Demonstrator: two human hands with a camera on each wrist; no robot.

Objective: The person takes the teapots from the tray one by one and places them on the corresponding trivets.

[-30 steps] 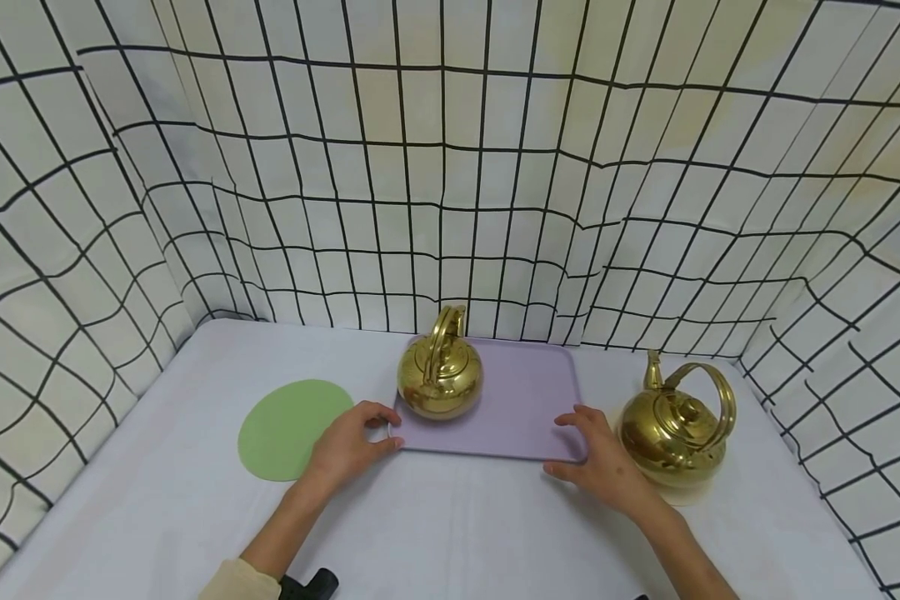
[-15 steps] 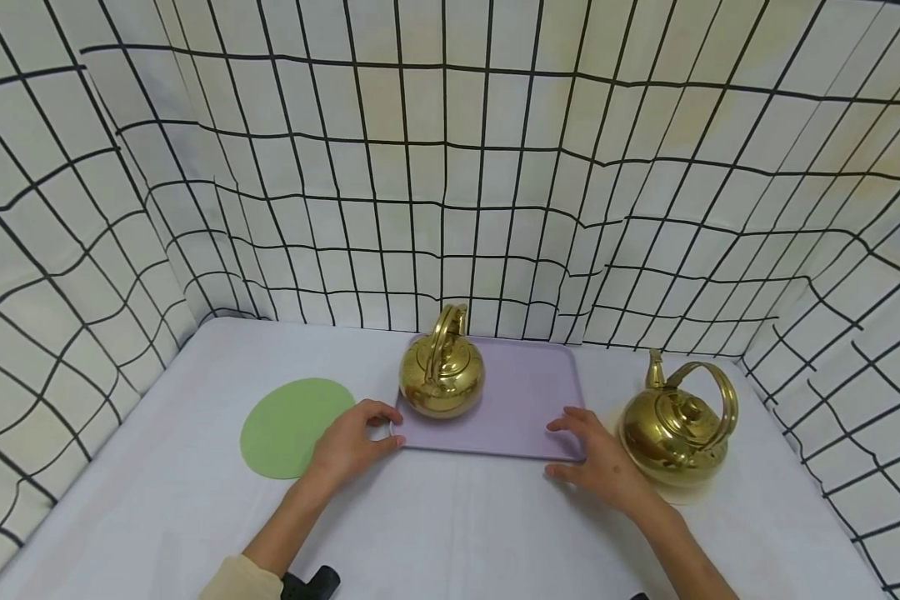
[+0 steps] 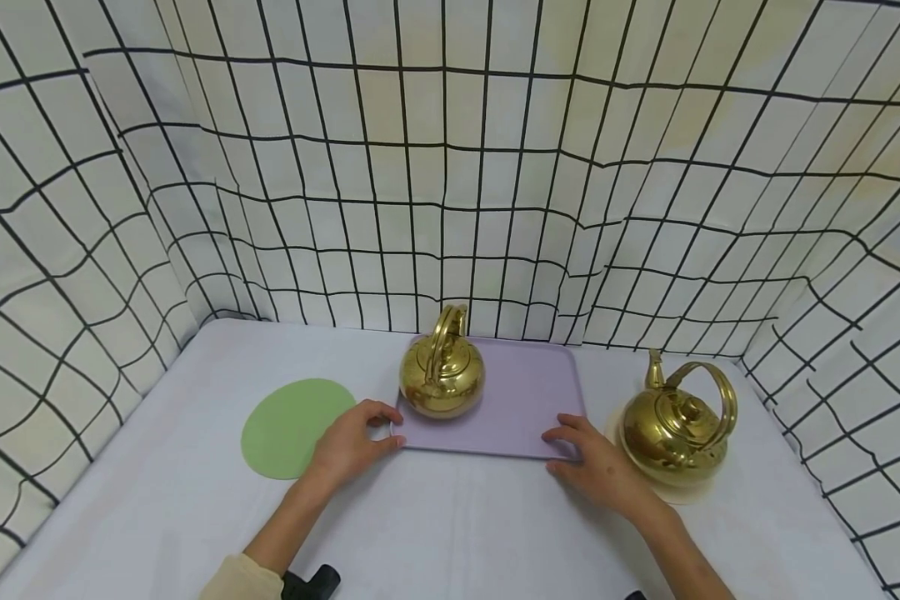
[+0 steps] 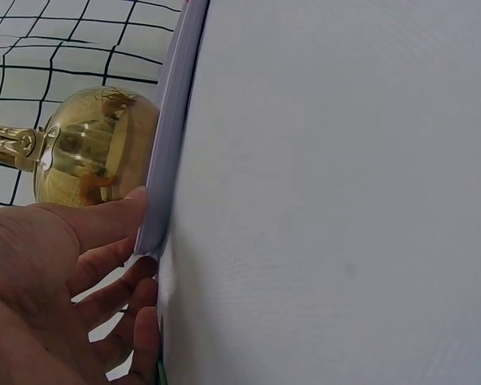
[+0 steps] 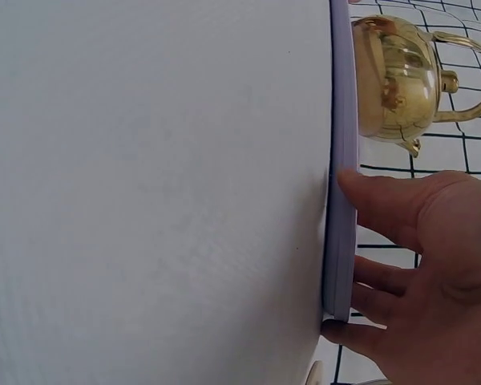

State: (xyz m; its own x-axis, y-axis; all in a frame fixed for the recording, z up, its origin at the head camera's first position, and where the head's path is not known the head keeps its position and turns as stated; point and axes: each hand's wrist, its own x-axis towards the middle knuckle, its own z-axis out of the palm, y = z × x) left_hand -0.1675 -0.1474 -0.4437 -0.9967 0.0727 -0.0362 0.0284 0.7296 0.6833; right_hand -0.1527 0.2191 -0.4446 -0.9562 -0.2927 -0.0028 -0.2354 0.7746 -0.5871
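A lilac rectangular tray [image 3: 525, 400] lies on the white-covered table with a brass kettle [image 3: 442, 375] standing on its left half. My left hand [image 3: 352, 442] grips the tray's near left corner; in the left wrist view the thumb [image 4: 112, 220] lies against the front rim and the fingers curl past the corner. At the near right corner, my right hand [image 3: 600, 467] holds the tray, its thumb [image 5: 377, 196] on the front rim and its other fingers around the corner. The spout of the tray's kettle is hidden in the head view.
A second brass kettle [image 3: 675, 433] stands on a pale round mat [image 3: 678, 496] just right of my right hand. A flat green disc [image 3: 292, 429] lies left of the tray. White cloth walls with a black grid [image 3: 487, 183] enclose the table's back and sides.
My right hand has shifted slightly left, its fingers reaching a little further in over the tray corner. The left hand, the tray and both kettles stay where they were.
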